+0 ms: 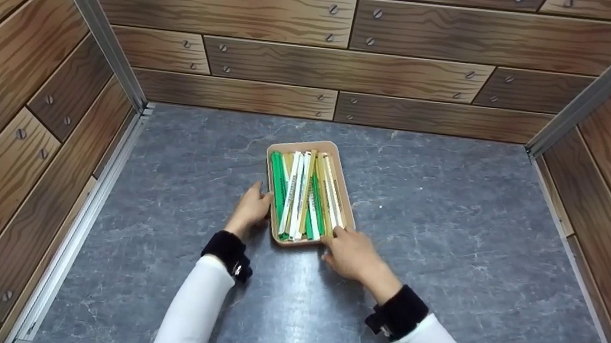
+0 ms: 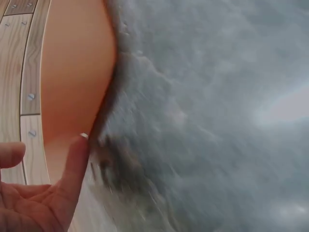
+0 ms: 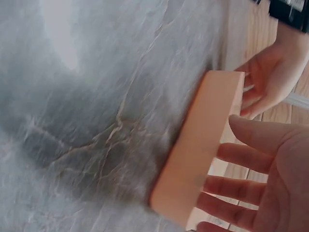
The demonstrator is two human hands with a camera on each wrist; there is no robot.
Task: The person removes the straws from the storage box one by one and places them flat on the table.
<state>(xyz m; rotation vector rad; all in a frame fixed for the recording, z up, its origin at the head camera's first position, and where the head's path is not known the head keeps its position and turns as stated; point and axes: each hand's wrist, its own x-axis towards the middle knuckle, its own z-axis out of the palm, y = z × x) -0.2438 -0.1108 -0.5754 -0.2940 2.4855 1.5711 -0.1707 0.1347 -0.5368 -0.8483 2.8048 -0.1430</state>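
A shallow tan tray (image 1: 344, 189) lies slightly turned on the grey floor. It is filled with long slim printed sticks (image 1: 308, 194) in green, white and gold, laid lengthwise side by side. On the tray's left side is my left hand (image 1: 251, 206), fingers extended; in the left wrist view one straight finger of this hand (image 2: 36, 205) reaches the tray's outer wall (image 2: 79, 82). At the near right corner, my right hand (image 1: 353, 253) has its fingertips right at the rim. Close up, the right hand (image 3: 270, 179) has straight, spread fingers along the tray's wall (image 3: 195, 150).
Wood-plank patterned walls (image 1: 271, 62) enclose the floor (image 1: 446, 224) at the back and both sides. Metal rails (image 1: 79, 217) run along the side walls. Each wrist wears a black band (image 1: 403, 311) over a white sleeve.
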